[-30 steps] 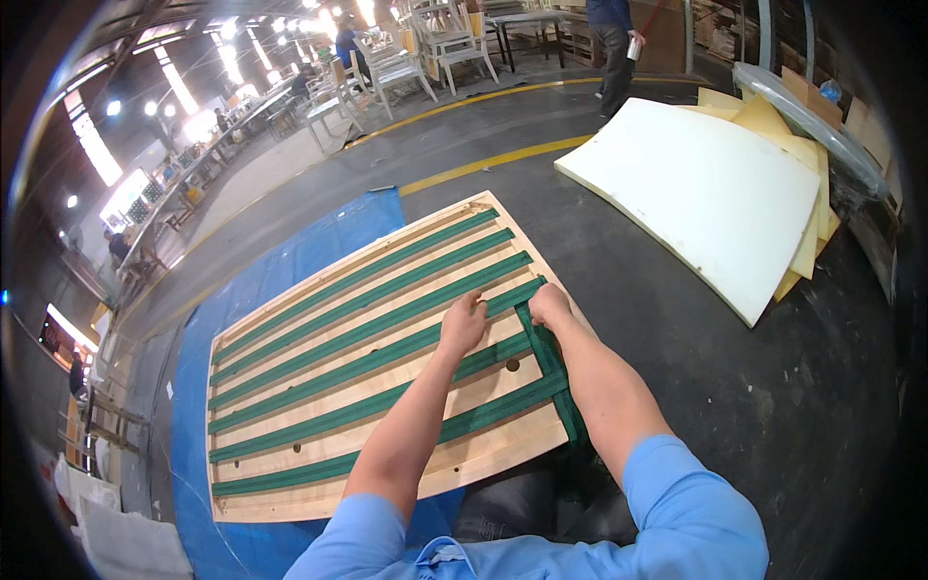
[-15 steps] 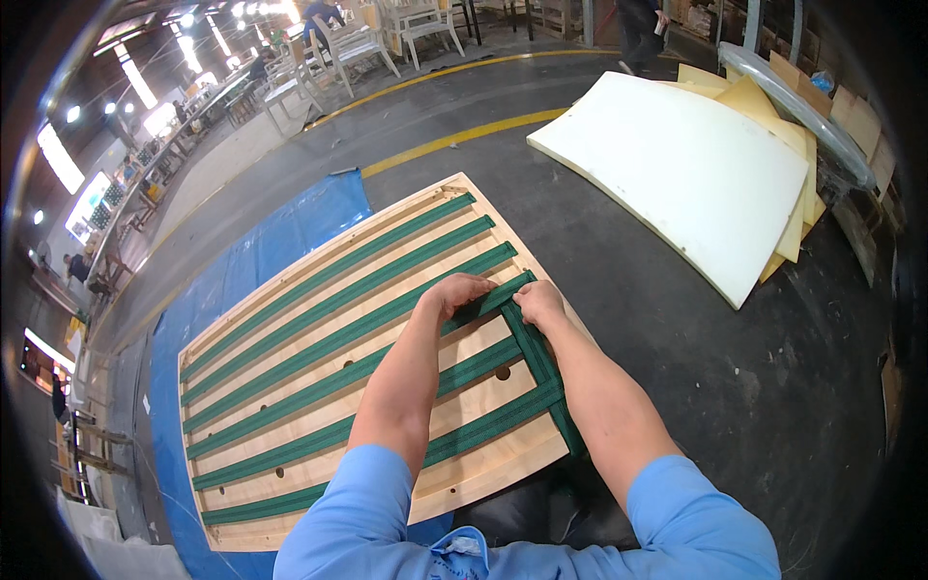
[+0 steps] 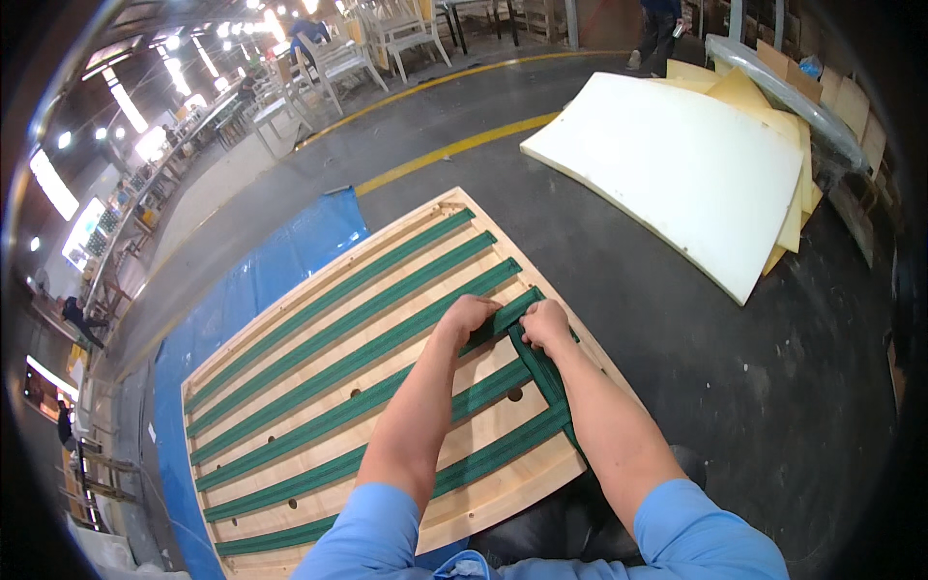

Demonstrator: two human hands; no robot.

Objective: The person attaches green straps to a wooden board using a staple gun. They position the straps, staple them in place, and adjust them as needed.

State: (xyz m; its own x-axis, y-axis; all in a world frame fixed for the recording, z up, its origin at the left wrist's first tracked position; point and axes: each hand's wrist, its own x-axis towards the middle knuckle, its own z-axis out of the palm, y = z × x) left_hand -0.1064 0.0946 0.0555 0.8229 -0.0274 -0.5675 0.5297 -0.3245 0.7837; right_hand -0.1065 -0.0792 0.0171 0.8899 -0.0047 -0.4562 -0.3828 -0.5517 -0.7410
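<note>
Strap (image 3: 513, 311) looks light, soft, pliable; left hand (image 3: 471, 314) pinches it near the frame's (image 3: 532, 476) right edge; right hand (image 3: 548, 325) curls alongside, hold unclear; best gripped near its end.

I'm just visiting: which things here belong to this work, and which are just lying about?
Apparently part of the work:
left hand and right hand, at the straps
pale wooden rectangular frame
long green fabric straps across it
green fabric cross strap
flat blue plastic sheet beneath

Apparently just lying about:
thick white foam slab
yellow foam sheets under it
pale wooden chairs behind
</note>
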